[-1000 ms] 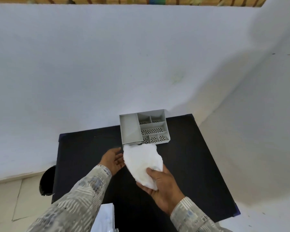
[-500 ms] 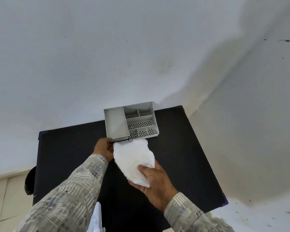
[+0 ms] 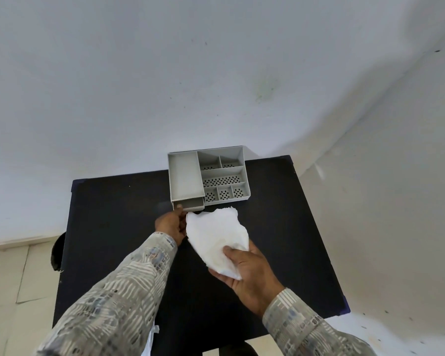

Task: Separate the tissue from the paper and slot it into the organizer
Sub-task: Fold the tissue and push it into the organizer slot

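One tissue point(image 3: 217, 240) pinched in right hand point(image 3: 252, 276) grip.

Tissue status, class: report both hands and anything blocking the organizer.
Right hand holds tissue, above table. Left hand fingers on small drawer at organizer front, partly pulled out. Nothing blocking.

A white tissue point(image 3: 216, 235) lies over a black tabletop point(image 3: 113, 214) whose far edge carries a pale grey organizer point(image 3: 185, 176) with dot-perforated compartment floors, while both sleeves point(image 3: 118, 291) show grey-and-cream streaked print.
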Tool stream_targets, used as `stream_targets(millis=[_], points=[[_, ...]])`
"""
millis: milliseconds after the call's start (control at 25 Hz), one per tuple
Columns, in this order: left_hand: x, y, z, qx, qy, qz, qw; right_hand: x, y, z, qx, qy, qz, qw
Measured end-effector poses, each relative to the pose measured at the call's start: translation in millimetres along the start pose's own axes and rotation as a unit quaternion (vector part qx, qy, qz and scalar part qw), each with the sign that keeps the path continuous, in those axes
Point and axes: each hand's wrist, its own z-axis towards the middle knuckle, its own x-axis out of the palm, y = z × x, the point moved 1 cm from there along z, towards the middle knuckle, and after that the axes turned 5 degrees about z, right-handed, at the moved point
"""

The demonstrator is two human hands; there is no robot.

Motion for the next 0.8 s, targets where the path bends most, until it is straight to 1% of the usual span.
stream_targets(millis=[80, 160, 440, 720, 800], points=[[-4, 10, -15, 0.025, 0.009, 0.041, 0.999, -3, -2, 0, -0.004, 0.0, -0.007, 1.0], [-9, 25, -22, 0.045, 0.01, 0.052, 0.998, -6, -3, 0, -0.008, 0.003, -0.018, 1.0], [-35, 77, -32, 0.026, -0.009, 0.069, 0.997, -2, 1, 3, 0.001, 0.01, -0.034, 0.999], [-47, 83, -38, 0.011, 0.008, 0.062, 0.998, 4, -2, 6, -0.003, 0.006, -0.051, 0.999], [-50, 83, -38, 0.011, 0.027, 0.055, 0.998, 4, -4, 5, -0.004, 0.007, -0.052, 0.999]])
